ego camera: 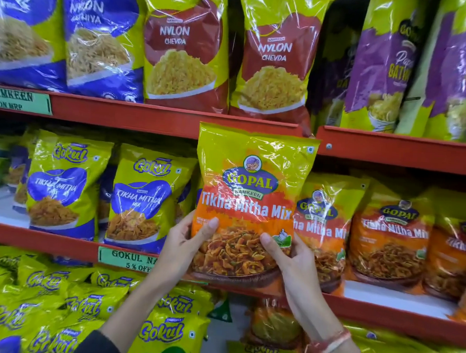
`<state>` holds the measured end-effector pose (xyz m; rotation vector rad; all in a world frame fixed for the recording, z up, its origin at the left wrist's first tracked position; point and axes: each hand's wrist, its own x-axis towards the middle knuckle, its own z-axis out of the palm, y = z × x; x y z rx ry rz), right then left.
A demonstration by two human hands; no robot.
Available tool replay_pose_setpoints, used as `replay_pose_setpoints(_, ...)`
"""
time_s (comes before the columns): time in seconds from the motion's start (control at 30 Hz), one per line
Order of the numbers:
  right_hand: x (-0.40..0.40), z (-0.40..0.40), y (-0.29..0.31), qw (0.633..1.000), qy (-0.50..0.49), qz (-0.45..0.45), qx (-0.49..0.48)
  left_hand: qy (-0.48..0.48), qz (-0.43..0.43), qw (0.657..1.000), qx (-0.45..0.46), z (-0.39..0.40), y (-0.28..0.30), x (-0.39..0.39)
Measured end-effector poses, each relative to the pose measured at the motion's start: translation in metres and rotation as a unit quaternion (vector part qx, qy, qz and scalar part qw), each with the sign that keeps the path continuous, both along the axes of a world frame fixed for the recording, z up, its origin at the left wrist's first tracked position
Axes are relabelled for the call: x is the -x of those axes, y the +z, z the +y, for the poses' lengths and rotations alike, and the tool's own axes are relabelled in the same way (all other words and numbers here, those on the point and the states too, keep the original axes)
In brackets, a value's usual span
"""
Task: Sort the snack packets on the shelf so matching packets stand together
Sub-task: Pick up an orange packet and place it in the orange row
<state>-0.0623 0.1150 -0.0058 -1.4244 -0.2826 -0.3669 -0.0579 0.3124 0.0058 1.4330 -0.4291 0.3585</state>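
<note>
I hold an orange and yellow Gopal Tikha Mitha Mix packet upright in front of the middle shelf. My left hand grips its lower left edge and my right hand grips its lower right edge. To its right stand matching orange Gopal packets. To its left stand blue and yellow Gokul Tikha Mitha Mix packets, and the held packet partly hides one more of them.
The red middle shelf edge carries a green Gokul price label. On the top shelf stand blue Nylon Gathiya, red Nylon Chevda packets and purple packets. Several yellow Gokul packets lie on the bottom shelf.
</note>
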Motion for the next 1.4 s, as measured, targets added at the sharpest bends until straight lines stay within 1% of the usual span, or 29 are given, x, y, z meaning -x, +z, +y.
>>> replay_pose_setpoints(0.27,0.011,-0.039,0.001,1.000,-0.005,0.001,-0.019,-0.012,-0.008,1.000,0.004,-0.036,-0.001,0.008)
replay_pose_setpoints(0.4,0.014,-0.078,0.005,1.000,-0.009,-0.001,0.003,-0.028,-0.005,0.999,0.015,-0.073,0.002,0.006)
replay_pose_setpoints(0.63,0.017,-0.186,0.010,0.999,-0.043,-0.012,0.012,-0.058,-0.008,0.998,0.032,-0.178,-0.002,-0.008)
replay_pose_setpoints(0.8,0.011,-0.263,0.005,0.998,-0.060,-0.020,0.004,-0.067,-0.003,0.997,0.023,-0.254,-0.010,-0.017)
replay_pose_setpoints(0.93,-0.004,-0.307,-0.002,0.997,-0.069,-0.028,0.001,-0.083,-0.009,0.996,0.006,-0.299,-0.013,-0.021)
replay_pose_setpoints(1.13,-0.022,-0.345,-0.022,0.997,-0.070,-0.005,0.012,-0.078,0.027,0.997,-0.006,-0.337,-0.033,-0.036)
replay_pose_setpoints(1.27,-0.027,-0.346,-0.039,0.997,-0.074,0.035,-0.013,-0.083,0.068,0.994,-0.017,-0.346,-0.047,-0.044)
replay_pose_setpoints(1.4,-0.030,-0.343,-0.039,0.995,-0.078,0.049,-0.025,-0.076,0.080,0.994,-0.017,-0.346,-0.049,-0.049)
